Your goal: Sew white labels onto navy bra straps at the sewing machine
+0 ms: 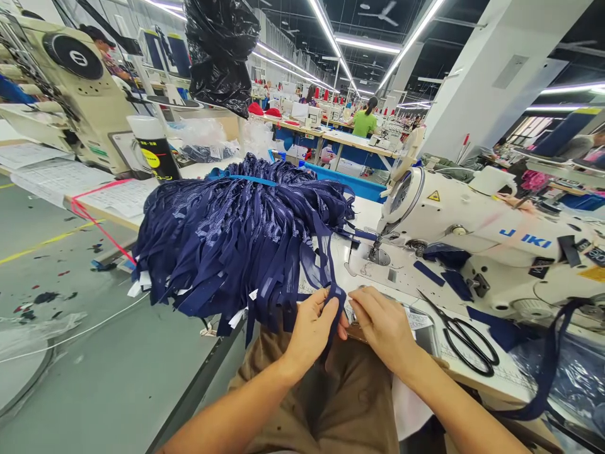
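My brown-trousered lap [331,403] sits closest, right under my forearms, and just above it my left hand [312,328] is pinching the folded end of a sheer navy fabric strip [331,296], thumb on top and fingers curled beneath, so the slippery mesh stays flat. My right hand [385,325] rests just beside it at the table edge, fingers pressed together near the same strip end; whether it actually grips the cloth I cannot tell. The strip runs up and away from my pinch into the big heap of navy lace and mesh strips [236,233], piled left of my grip, within easy reach. To the right of my hands lie black-handled scissors [466,337], blades pointing toward me. Beyond my grip stands the white Juki sewing machine [477,233], its needle plate [378,255] straight ahead. Other people work at distant tables.
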Demonstrator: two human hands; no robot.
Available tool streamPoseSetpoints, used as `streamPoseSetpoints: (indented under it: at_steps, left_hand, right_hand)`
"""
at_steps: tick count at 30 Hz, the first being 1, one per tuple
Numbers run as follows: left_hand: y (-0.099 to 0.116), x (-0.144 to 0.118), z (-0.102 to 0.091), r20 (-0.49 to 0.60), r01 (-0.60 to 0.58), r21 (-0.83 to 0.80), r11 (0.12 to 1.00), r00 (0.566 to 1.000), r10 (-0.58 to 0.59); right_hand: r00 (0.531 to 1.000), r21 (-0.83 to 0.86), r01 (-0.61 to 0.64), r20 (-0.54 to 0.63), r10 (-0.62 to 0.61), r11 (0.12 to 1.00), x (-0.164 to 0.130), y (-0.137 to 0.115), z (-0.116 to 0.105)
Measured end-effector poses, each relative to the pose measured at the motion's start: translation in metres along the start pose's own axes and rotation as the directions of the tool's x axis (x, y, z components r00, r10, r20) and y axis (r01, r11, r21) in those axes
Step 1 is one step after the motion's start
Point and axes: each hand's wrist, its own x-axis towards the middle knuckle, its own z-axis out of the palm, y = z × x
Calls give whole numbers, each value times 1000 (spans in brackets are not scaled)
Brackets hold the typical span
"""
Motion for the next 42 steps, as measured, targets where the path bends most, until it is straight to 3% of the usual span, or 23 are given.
streamPoseSetpoints:
  at_steps: [6, 10, 13, 18, 23, 29, 33, 37, 40, 42]
  left_hand:
    - [0, 0, 4, -2, 2, 40, 999, 1000, -2]
    - [-4, -1, 2, -76, -95, 307, 947, 989, 124]
    - [-5, -3, 0, -52, -120, 412, 903, 987, 155]
    - [-1, -3, -1, 5, -3, 195, 981, 1000, 2]
    - [2, -1, -1, 1, 39, 34, 999, 999, -39]
    - [2, -2, 1, 3, 21, 19, 1000, 1000, -21]
    - [0, -4, 1, -27, -66, 182, 981, 997, 73]
    - [-3, -8, -1, -24, -221, 513, 829, 962, 271]
    - [-5, -8, -3, 7, -232, 599, 766, 958, 285]
    - [-5, -5, -4, -20, -202, 563, 801, 966, 258]
  right_hand:
    - [994, -177, 109, -11, -113, 978, 1, -8, -1]
    - [976, -354, 206, 1, -220, 912, 5, -11, -2]
    - [974, -357, 217, 16, -226, 909, 7, -4, -4]
    - [987, -240, -57, -158, 19, 969, 5, 19, -9]
    - [1000, 19, -15, 6, 14, 1000, -2, 14, -8]
    - [999, 12, 41, -3, -41, 999, -4, -2, -4]
    - [997, -154, 78, 0, -79, 985, 0, -7, -5]
    - [984, -338, 177, 58, -168, 924, 4, -9, -5]
    - [975, -355, 222, 60, -215, 908, 3, -15, -6]
    - [965, -251, 264, 75, -253, 931, 1, -21, -7]
